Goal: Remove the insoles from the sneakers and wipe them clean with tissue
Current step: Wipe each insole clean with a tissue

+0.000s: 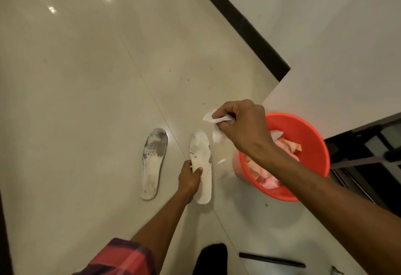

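1. Lying under everything, the floor (86,79) is pale tile.
2. An orange bin (308,140) beside the insoles holds pink scraps.
3. Two stained insoles lie side by side. The left insole (153,164) lies alone, and my left hand (188,179) grips the right insole (200,151) at mid-length.
4. My right hand (245,127) pinches a tissue (210,119) just beyond that insole's toe.

An orange-red bucket (312,127) holding pink and pale orange scraps (269,179) stands on the glossy cream tiled floor (86,79). A black skirting strip (238,22) edges the white wall (325,25). A thin black bar (272,259) lies on the floor.
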